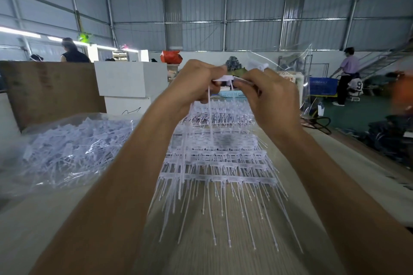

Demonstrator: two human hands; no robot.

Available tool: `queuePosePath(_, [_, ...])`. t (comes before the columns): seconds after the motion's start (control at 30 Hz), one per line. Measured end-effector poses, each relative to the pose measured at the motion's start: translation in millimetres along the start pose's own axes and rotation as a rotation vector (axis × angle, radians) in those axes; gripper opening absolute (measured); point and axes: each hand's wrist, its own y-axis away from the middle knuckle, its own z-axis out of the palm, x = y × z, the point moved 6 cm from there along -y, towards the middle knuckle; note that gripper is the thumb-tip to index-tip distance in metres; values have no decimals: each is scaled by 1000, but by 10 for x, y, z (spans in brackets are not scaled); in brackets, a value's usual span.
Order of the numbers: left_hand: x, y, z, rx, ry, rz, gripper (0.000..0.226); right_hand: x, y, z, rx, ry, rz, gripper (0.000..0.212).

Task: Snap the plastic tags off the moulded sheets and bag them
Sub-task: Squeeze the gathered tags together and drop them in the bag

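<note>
1. My left hand and right hand both pinch one small white plastic tag, centre frame.
2. Stacked translucent white moulded sheets lie below on the pale wooden table.
3. A clear plastic bag of snapped tags sits left.

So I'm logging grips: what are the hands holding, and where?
Both hands, left hand and right hand, pinch a white plastic tag by its flat head; its tail hangs free.
</note>
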Motion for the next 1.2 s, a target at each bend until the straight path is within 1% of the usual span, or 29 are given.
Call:
queuePosePath(0.07, [-13, -4, 38, -38, 74, -23, 32, -24, -14, -38, 42, 13, 5, 25])
queuePosePath(0.13, [13, -12, 31, -15, 22, 2, 32, 13, -37, 2, -13, -50, 88, 26])
queuePosePath(0.2, [57, -16, 5, 36, -117, 48, 36, 96, -44, 95, -121, -216, 229, 24])
queuePosePath(0.27, [101, -9, 0, 75, -254, 109, 44, 158, -34, 153, -173, -408, 351, 20])
queuePosePath(0.37, [144, 12, 5, 108, -291, 162, 48, 197, -23, 167, -198, -557, 427, 7])
queuePosePath(0.4, [166, 21, 5, 113, -289, 169, 49, 205, -24, 159, -198, -579, 442, 8])
queuePosePath(0.47, [213, 29, 5, 111, -268, 187, 47, 230, -25, 158, -193, -620, 480, 20])
queuePosePath(0.5, [238, 32, 6, 105, -256, 199, 44, 239, -23, 165, -190, -664, 514, 22])
queuePosePath(0.6, [314, 70, 21, 88, -261, 227, 41, 245, -8, 195, -205, -867, 639, 12])
queuePosePath(0.67, [334, 74, 7, 111, -282, 238, 42, 256, 17, 211, -277, -970, 673, 10])
queuePosePath(0.73, [336, 69, -47, 156, -319, 250, 42, 268, 41, 210, -381, -1025, 660, 18])
queuePosePath(0.8, [335, 57, -104, 189, -435, 287, 42, 281, 54, 209, -430, -1066, 660, 23])
queuePosePath(0.9, [333, 59, -99, 186, -636, 340, 43, 288, 46, 233, -430, -1069, 698, 28])
queuePosePath(0.97, [352, 78, -64, 199, -760, 385, 40, 250, 52, 269, -465, -1049, 720, 31])
queuePosePath(1.03, [395, 111, -35, 233, -877, 450, 35, 262, 68, 285, -464, -980, 773, 37])
queuePosePath(1.07, [411, 131, -9, 225, -914, 486, 32, 287, 71, 276, -441, -924, 795, 39])
queuePosePath(1.13, [406, 159, 85, 137, -983, 524, 27, 329, 44, 225, -365, -785, 761, 39])
queuePosePath(1.2, [366, 192, 219, 12, -1030, 534, 20, 370, -5, 150, -262, -599, 668, 35])
